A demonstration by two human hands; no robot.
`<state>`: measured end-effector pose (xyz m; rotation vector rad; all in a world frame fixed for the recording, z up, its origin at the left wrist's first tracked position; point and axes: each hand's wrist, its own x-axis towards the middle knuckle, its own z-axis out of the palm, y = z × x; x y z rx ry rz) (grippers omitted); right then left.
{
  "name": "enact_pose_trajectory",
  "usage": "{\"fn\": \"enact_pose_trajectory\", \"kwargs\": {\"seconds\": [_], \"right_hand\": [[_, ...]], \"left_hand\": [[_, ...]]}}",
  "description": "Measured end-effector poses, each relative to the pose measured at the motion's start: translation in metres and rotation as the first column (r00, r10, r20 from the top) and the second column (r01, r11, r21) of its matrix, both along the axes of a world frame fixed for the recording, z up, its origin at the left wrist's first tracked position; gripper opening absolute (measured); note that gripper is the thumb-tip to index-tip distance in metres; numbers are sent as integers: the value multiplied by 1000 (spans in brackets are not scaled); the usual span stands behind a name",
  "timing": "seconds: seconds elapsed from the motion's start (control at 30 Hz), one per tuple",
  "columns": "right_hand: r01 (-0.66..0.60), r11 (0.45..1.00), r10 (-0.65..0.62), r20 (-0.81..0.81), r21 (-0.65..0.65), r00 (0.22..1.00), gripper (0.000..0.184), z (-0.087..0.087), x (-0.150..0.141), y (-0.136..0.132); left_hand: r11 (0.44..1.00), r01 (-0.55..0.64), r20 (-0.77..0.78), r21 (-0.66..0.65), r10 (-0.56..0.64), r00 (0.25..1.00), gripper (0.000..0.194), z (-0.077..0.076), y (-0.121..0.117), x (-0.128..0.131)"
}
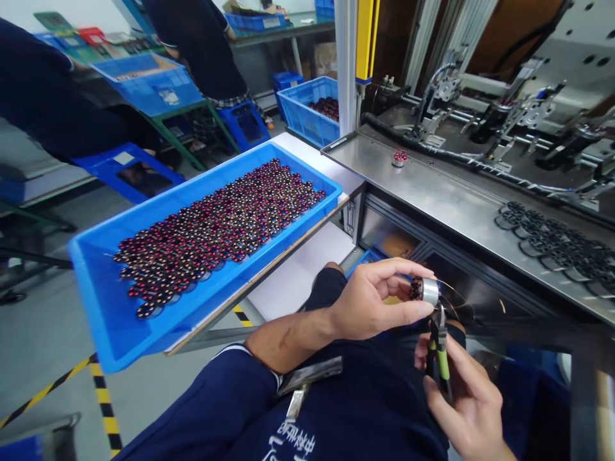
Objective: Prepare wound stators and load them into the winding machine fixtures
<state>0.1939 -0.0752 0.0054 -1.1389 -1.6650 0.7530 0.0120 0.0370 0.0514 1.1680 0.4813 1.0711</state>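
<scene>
Between the thumb and fingers of my left hand (368,301) is a motor stator (429,292), a small silvery ring with dark windings at one end. Thin copper wires (454,294) stick out from its right side. My right hand (468,397) is wrapped round wire cutters (441,358) with black and yellow-green handles. The cutters point upward, and their jaws lie right by the stator's lower edge; whether they touch a wire is too small to tell. Left of my hands, a blue tray (103,339) holds many red-and-copper wound stators (221,224).
On the metal bench (432,186) stand a single wound stator (399,159) and a group of dark stator cores (552,240). A winding machine (500,109) rises behind. Two people sit at the back left near blue bins (154,89). A yellow-topped post (365,45) stands at the bench corner.
</scene>
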Motion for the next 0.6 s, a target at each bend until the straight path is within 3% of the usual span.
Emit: {"fn": "enact_pose_trajectory", "kwargs": {"seconds": [0.17, 0.27, 0.4, 0.6], "right_hand": [[14, 1000, -14, -8, 8, 1000, 69, 0, -1, -2], [62, 998, -64, 71, 28, 995, 69, -5, 0, -5], [78, 992, -95, 179, 102, 979, 70, -10, 1, -6], [33, 983, -68, 188, 182, 980, 73, -2, -2, -2]], "left_hand": [[1000, 6, -5, -16, -6, 1000, 36, -1, 0, -1], [1000, -3, -7, 19, 3, 1000, 37, 0, 0, -1], [993, -62, 8, 102, 61, 998, 25, 3, -1, 1], [980, -101, 54, 172, 93, 994, 15, 6, -4, 3]]}}
